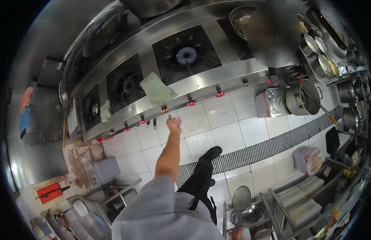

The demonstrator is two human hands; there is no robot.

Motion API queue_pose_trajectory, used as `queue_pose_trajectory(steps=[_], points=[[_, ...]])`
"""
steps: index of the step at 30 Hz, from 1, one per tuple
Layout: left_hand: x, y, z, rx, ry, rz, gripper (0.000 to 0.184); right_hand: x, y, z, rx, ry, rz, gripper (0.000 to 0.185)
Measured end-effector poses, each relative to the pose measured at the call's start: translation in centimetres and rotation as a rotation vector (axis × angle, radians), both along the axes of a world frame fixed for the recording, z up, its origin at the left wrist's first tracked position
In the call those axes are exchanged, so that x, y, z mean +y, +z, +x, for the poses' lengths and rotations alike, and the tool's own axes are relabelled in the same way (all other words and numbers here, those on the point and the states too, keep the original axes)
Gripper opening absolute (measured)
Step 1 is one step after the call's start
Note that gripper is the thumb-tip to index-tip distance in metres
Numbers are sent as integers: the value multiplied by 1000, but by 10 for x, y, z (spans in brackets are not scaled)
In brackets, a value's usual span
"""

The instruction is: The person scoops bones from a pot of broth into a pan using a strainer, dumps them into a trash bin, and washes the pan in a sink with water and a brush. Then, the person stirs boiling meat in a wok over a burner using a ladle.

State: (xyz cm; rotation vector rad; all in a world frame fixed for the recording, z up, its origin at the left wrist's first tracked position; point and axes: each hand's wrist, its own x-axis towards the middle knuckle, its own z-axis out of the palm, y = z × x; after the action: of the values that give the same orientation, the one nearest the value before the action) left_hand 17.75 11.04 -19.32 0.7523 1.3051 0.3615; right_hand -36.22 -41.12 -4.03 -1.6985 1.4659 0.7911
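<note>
Your right hand (236, 233) grasps the round metal-mesh strainer (241, 199) by its handle. Your left hand (174, 125) is released and empty, near the pale-green cloth (156, 90), which lies untouched on the steel stove (207, 81).

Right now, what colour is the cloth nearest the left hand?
The cloth is pale green, clearest in head view.

A commercial kitchen: it shows in the long stainless-steel stove (203, 79) with its row of black square burner wells (186, 55) and small red knobs (191, 103), white square floor tiles (223, 114), slatted grey floor drain (253, 149) and deep round metal pots (348, 91).
</note>
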Motion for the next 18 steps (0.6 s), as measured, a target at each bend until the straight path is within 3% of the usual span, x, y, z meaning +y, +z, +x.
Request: queue_pose_trajectory(steps=[3, 7, 12, 15, 17, 18], points=[[29, 12, 10, -117, 101, 59, 36, -12, 4, 22, 60, 46, 32, 15], [55, -24, 20, -141, 102, 55, 29, -21, 6, 46, -6, 74, -37, 11], [51, -18, 21, -104, 128, 5, 29, -33, 6, 65, -149, 427, -113, 12], [52, -14, 13, -165, 80, -21, 40, -11, 40, 113, -104, 211, -93, 12], [38, 13, 15, 35, 175, -190, 51, -1, 50, 123, -129, 106, -74, 12], [31, 7, 7, 111, 89, -155, 54, 5, 56, 121, -162, -6, -61, 12]])
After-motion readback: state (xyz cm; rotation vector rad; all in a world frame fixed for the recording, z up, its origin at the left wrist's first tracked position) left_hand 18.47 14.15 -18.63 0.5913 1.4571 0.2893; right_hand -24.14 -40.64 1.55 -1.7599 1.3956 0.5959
